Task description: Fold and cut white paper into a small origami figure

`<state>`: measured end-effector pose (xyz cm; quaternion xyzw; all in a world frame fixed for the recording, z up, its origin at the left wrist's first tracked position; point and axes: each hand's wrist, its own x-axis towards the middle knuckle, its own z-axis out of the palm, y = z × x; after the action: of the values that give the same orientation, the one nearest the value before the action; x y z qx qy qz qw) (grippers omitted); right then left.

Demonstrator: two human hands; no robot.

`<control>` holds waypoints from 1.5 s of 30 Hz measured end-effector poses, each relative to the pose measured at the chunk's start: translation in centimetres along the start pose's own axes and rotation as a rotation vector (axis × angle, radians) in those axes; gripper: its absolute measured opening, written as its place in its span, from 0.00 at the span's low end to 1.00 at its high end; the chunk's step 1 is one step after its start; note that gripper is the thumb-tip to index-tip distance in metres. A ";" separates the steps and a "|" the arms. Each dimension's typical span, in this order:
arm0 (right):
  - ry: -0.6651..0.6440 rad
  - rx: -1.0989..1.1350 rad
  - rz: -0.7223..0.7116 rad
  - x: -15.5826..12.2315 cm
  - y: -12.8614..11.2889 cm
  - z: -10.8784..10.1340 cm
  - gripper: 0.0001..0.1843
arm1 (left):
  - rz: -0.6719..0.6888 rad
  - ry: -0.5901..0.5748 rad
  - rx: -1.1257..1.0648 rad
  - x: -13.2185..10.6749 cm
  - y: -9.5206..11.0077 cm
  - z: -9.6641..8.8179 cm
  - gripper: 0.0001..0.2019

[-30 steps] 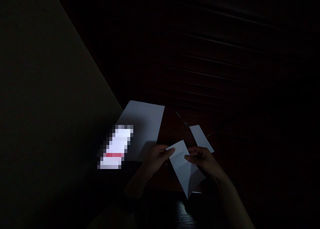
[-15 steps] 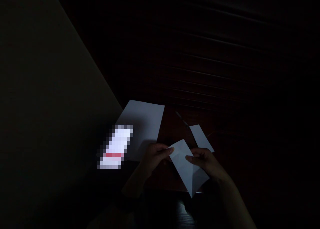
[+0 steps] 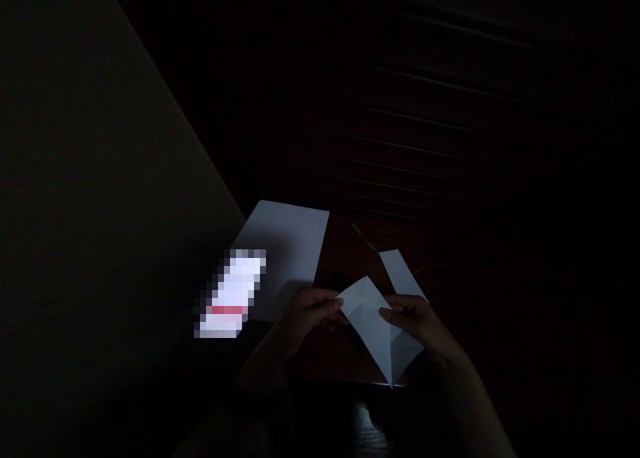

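A creased piece of white paper [image 3: 367, 318] is held up between both hands, one corner pointing down toward me. My left hand [image 3: 307, 315] pinches its upper left corner, thumb on top and fingers behind. My right hand [image 3: 413, 318] grips the right edge, with the thumb lying on the face of the paper. A fold line runs down to the lower corner, and the part right of it looks darker. The fingers under the paper are partly hidden.
Behind my left hand lies a large white sheet [image 3: 295, 238], with a bright pixelated screen [image 3: 233, 291] over its left side. A smaller white paper strip [image 3: 401, 275] and a thin pen-like object [image 3: 364, 238] lie beyond my right hand on the dark table [image 3: 335, 358]. A pale wall [image 3: 100, 145] rises at left.
The paper has turned slightly, its lower corner shifting up and to the right. My right hand has moved a little right, its thumb nearer the edge. My left hand keeps its pinch.
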<state>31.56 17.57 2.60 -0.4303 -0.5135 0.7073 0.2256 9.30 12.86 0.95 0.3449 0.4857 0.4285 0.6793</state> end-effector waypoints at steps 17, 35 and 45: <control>-0.037 -0.034 0.097 -0.8 -0.1 -1.6 0.17 | -0.160 -0.009 -0.167 -0.4 0.2 -1.3 0.13; -0.183 -0.180 0.094 -0.9 -0.5 -1.8 0.18 | -0.099 -0.310 0.388 -1.0 -0.2 -1.8 0.12; -0.037 -0.163 0.076 -0.5 0.1 -1.7 0.16 | -0.163 -0.059 0.146 -0.3 0.0 -0.1 0.15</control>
<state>33.24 18.05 2.55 -0.4533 -0.5566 0.6791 0.1533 9.15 12.54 1.02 0.3652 0.5219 0.3248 0.6991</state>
